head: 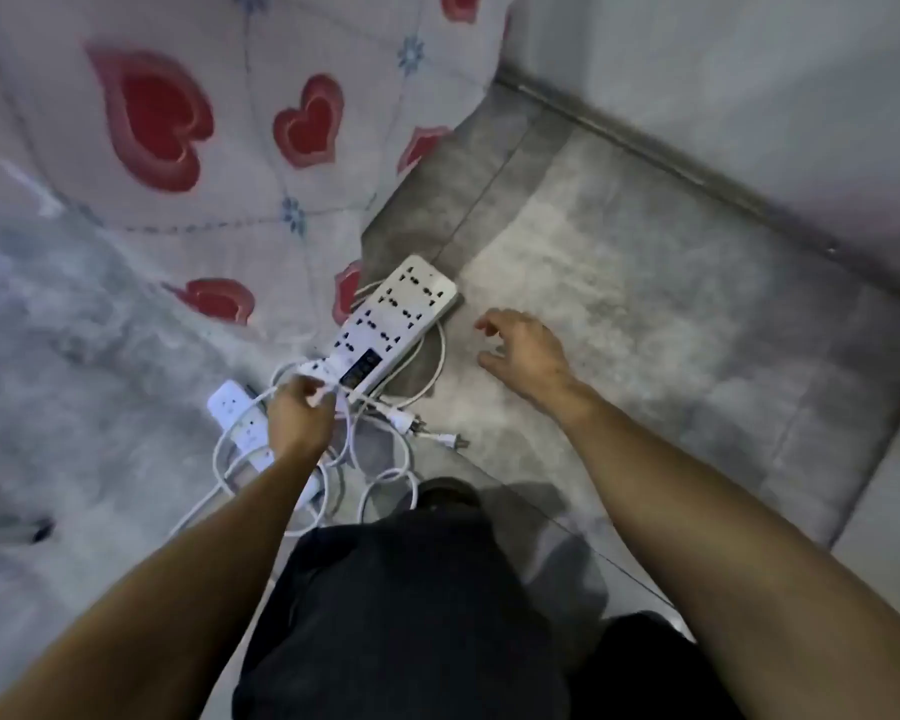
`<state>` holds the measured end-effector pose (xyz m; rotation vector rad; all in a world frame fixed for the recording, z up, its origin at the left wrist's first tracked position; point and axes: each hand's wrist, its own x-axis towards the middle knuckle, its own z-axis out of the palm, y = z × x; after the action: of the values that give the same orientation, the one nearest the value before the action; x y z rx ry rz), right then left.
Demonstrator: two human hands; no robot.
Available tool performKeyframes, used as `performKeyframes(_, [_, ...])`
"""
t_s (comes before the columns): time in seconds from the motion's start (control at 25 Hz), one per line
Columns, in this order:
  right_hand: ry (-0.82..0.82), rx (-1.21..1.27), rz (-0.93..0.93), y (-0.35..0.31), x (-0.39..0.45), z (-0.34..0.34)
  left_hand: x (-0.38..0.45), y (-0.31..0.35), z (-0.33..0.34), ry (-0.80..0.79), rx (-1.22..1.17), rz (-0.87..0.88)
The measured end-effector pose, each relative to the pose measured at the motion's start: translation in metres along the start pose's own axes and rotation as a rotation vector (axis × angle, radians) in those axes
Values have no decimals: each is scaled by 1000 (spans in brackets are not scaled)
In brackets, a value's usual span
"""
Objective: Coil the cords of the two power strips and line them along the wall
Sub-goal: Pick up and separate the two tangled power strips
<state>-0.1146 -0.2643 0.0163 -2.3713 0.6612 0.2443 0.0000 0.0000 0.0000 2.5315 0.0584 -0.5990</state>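
Here, left hand (297,415) pinching smooth white cord (440,363) — tangled loops

This is a bedroom in a home, seen from above at floor level. Up and left of the left hand (300,415), which pinches a white cord (440,356), hangs a quilt (188,163) printed with red hearts and small blue flowers, draped over a bed edge onto the floor. Under the grip and out to its right lie grey stone-look tiles (619,314) with dark grout lines. Far right of the grip, a pale wall (749,70) meets the floor along a grey skirting (645,148). Household power strips (396,319) sit by the hand.
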Motion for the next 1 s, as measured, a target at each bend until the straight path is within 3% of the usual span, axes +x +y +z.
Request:
performKeyframes(0.08, [-55,-126,-86,-18,18,16,12,-19,3,172,103,-73])
performKeyframes(0.16, [-95,-294,-148,-29,34,26,16,-23,9,242,102,-173])
performKeyframes(0.28, [-173,-468,-235,-50,56,49,22,-38,13,185,-128,-401])
performKeyframes(0.44, [-310,-762,-252,-93,84,63,34,-61,11,124,-253,-574])
performKeyframes(0.64, [-441,-1077,-290,-118,103,67,39,-87,11,159,-123,-598])
performKeyframes(0.76, [-413,-1072,-313,-115,108,67,36,-101,8,245,-34,-599])
performKeyframes(1.0, [-341,-987,-319,-82,102,82,28,-99,15,234,-20,-548])
